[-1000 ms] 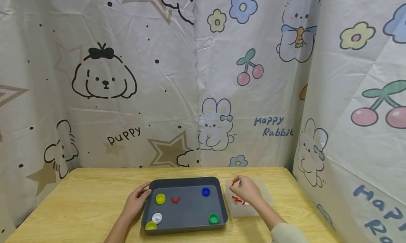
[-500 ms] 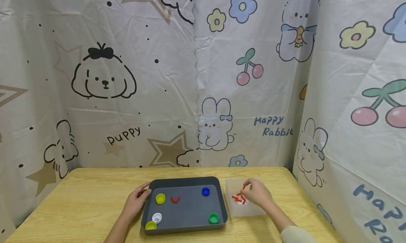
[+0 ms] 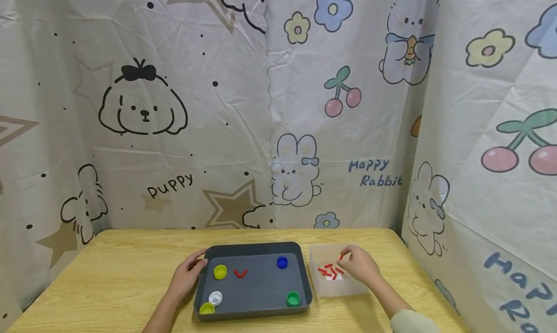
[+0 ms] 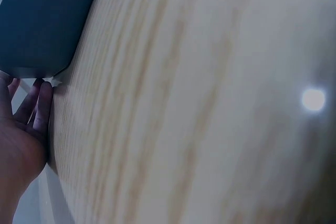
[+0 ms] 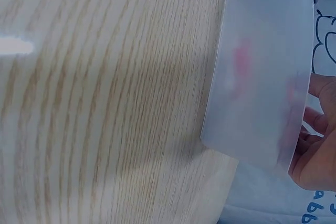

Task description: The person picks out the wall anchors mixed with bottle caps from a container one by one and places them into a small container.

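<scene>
My right hand (image 3: pixel 359 264) pinches a short red stick (image 3: pixel 341 257) between thumb and fingertip, over a translucent white box (image 3: pixel 317 290). Several more red sticks (image 3: pixel 322 270) lie loose in that box. In the right wrist view, the box wall (image 5: pixel 257 119) hides part of the fingers. My left hand (image 3: pixel 184 275) rests at the left rim of a dark grey tray (image 3: pixel 256 314), the thumb at the rim and fairly straight fingers along the outside. Inside the tray, two red sticks (image 3: pixel 244 273) meet in a V shape near a yellow cap (image 3: pixel 220 271).
Other caps lie in the tray: blue (image 3: pixel 282 262) at back right, green (image 3: pixel 293 299) at front right, white (image 3: pixel 215 298) and another yellow cap (image 3: pixel 207 308) at front left. Under everything is a wooden table (image 3: pixel 117 280), with a printed curtain (image 3: pixel 243 106) behind and at the sides.
My right hand has shifted rightward over the box with a red stick between its fingers, uncovering more sticks there. The left hand and the tray stay put.
</scene>
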`<state>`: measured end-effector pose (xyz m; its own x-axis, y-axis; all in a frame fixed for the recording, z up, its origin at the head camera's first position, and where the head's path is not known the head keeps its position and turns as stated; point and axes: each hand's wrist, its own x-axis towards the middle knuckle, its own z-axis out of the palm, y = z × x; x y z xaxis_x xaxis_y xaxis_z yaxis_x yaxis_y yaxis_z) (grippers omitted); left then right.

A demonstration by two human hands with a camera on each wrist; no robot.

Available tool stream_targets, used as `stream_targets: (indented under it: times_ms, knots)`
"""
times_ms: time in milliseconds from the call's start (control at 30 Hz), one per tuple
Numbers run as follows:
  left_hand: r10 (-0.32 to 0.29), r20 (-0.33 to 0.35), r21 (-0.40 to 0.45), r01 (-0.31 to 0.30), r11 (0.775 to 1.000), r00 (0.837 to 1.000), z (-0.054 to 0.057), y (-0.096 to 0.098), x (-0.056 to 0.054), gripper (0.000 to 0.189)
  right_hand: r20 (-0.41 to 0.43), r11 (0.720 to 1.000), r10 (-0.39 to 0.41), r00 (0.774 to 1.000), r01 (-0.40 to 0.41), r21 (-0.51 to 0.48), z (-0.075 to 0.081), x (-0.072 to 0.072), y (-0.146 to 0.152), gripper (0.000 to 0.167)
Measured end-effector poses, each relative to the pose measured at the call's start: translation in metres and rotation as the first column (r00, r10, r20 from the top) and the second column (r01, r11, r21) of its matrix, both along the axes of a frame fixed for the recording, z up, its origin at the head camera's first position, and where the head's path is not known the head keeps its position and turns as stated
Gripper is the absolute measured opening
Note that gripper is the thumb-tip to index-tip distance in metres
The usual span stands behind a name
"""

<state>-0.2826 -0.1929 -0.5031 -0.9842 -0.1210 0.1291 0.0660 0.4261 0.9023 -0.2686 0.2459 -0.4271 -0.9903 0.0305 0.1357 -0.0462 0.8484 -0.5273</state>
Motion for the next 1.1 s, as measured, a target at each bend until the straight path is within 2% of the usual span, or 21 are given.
stream_targets:
  times_ms: [367, 667, 1100]
  knots:
    - [0.000, 0.007, 0.009, 0.000, 1.000, 1.000, 0.000, 0.000, -0.001, 0.041, -0.002, 1.000, -0.015, 1.000, 0.015, -0.006, -0.001, -0.002, 0.001, 0.027]
    - [0.003, 0.010, 0.014, -0.003, 1.000, 1.000, 0.000, 0.000, -0.001, 0.042, 0.003, 1.000, -0.005, 1.000, 0.005, -0.010, 0.007, -0.001, 0.001, 0.032]
    - [0.003, 0.004, 0.007, -0.003, 1.000, 1.000, -0.001, -0.001, -0.001, 0.041, -0.025, 1.000, 0.022, 0.999, -0.022, -0.013, 0.015, -0.004, -0.013, 0.028]
